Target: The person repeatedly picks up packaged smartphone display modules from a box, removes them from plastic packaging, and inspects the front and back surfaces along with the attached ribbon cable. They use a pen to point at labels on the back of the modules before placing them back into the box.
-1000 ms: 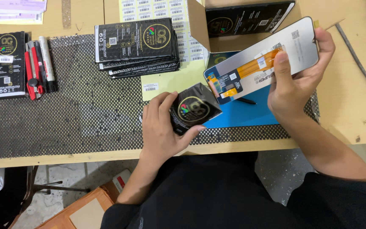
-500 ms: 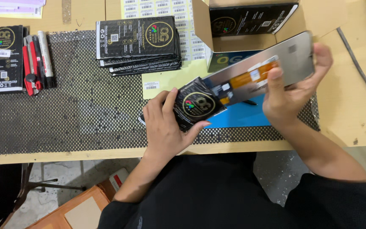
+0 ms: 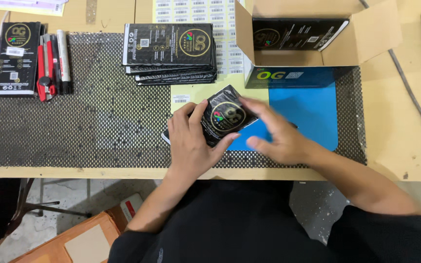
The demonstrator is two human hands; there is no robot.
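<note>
Hands working a black pouch (image 3: 226, 117) at the near edge of the bench.

Left hand (image 3: 191, 141) is gripping the pouch from the left, fingers wrapped under it and thumb along its near edge; right hand (image 3: 274, 136) is lying over the pouch's right end, fingers loosely curled and motion-blurred, so its exact hold cannot be told. Pouch is sitting tilted above the perforated black mat (image 3: 98, 112), partly over the blue pad (image 3: 313, 112), near the open cardboard box (image 3: 313, 39) and a stack of matching pouches (image 3: 171, 51). Judgement: keeping the left grip steady and the pouch flat, pressing evenly from the right, is likely giving the cleanest result.
</note>
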